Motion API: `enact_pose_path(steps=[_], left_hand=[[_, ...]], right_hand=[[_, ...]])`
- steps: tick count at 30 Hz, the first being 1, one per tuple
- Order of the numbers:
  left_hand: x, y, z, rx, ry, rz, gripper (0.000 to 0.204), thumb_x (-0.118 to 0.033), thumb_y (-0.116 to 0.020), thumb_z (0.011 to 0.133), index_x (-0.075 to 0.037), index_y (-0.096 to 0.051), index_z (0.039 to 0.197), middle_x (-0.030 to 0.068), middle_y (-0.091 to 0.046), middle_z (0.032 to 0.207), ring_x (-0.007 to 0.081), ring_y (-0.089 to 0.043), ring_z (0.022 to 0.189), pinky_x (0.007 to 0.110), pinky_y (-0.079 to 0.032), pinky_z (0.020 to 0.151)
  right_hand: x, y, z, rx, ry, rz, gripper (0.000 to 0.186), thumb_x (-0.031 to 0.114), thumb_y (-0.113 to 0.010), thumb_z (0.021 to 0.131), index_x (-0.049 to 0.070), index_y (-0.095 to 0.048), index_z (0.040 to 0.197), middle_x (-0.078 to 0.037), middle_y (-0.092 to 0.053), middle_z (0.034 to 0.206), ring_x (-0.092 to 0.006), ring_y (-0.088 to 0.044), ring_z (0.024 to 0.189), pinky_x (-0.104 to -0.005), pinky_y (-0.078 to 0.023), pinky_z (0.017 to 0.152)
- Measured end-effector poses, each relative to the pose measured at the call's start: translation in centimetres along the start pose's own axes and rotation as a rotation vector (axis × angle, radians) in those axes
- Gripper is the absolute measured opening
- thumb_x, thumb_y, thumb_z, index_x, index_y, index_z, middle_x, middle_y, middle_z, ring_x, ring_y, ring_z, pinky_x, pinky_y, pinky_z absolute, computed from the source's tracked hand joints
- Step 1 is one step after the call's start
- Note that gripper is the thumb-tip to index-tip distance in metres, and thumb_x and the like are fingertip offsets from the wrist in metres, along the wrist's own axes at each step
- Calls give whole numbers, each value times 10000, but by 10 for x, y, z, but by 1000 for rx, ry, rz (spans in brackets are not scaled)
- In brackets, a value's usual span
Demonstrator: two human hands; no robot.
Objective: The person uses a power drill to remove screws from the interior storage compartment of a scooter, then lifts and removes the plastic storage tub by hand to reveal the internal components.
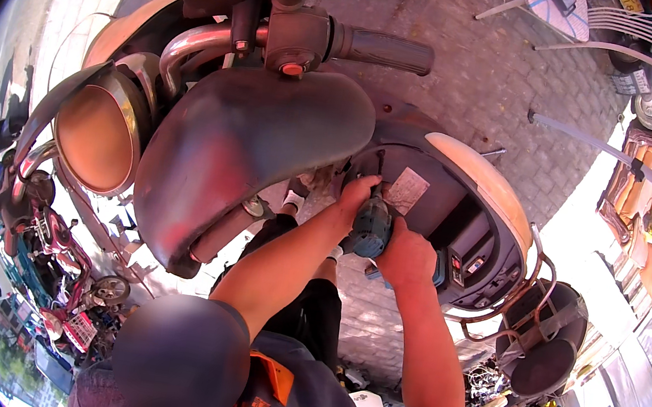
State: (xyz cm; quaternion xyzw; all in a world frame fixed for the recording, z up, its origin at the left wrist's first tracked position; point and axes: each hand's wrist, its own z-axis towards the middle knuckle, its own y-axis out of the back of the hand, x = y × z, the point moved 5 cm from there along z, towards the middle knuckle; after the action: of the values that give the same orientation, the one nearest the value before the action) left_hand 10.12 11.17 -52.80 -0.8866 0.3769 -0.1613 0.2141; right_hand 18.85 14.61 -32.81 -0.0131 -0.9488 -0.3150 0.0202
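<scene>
My right hand [408, 252] is wrapped round the grip of a teal and black cordless drill [373, 231]. The drill's front end points into the open under-seat compartment [439, 169] of a scooter. Close against the drill's front is my left hand [358, 197], with its fingers bent together at the compartment's near left edge; what they pinch, if anything, is hidden. A pale paper label [406, 190] sits on the compartment wall just beyond the drill. To the left, the dark scooter seat [262, 124] stands tilted up.
Above the seat is the handlebar with its black grip [385, 49] and a red button [291, 69]. A round orange-tinted mirror [98, 138] is at the left. A small switch [474, 264] lies inside the compartment's right end. A metal rear rack [538, 267] sticks out beyond it.
</scene>
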Motion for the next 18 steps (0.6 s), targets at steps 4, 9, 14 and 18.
enact_pose_path(steps=[4, 9, 14, 18], left_hand=[[33, 8, -30, -50, 42, 67, 296, -315, -609, 1012, -32, -690, 1036, 67, -683, 899, 189, -650, 765, 347, -544, 695], [51, 10, -74, -118, 63, 150, 324, -334, -592, 1040, -29, -662, 1127, 92, -673, 852, 210, -651, 710, 361, -563, 659], [46, 21, -62, -125, 13, 147, 303, -310, -571, 1054, -24, -638, 1131, 132, -712, 947, 256, -714, 859, 402, -605, 764], [25, 15, -50, -88, -10, 140, 253, -251, -547, 1045, -28, -658, 1088, 120, -727, 977, 243, -718, 852, 403, -604, 788]], right_hand=[[-8, -23, -45, -2, -22, 115, 367, 188, -742, 792, 44, -578, 1087, -225, -730, 870, -452, -715, 840, -564, -561, 734], [-17, -47, -83, -45, -46, 378, 437, 212, -732, 810, -5, -611, 1170, -276, -723, 920, -465, -708, 932, -532, -561, 796], [-23, -62, -63, -69, -68, 616, 419, 247, -733, 833, -2, -653, 1161, -291, -725, 1020, -472, -686, 1031, -504, -560, 880], [-23, -66, -33, -41, -102, 626, 399, 247, -715, 848, 35, -658, 1181, -276, -723, 1073, -476, -663, 1084, -513, -544, 910]])
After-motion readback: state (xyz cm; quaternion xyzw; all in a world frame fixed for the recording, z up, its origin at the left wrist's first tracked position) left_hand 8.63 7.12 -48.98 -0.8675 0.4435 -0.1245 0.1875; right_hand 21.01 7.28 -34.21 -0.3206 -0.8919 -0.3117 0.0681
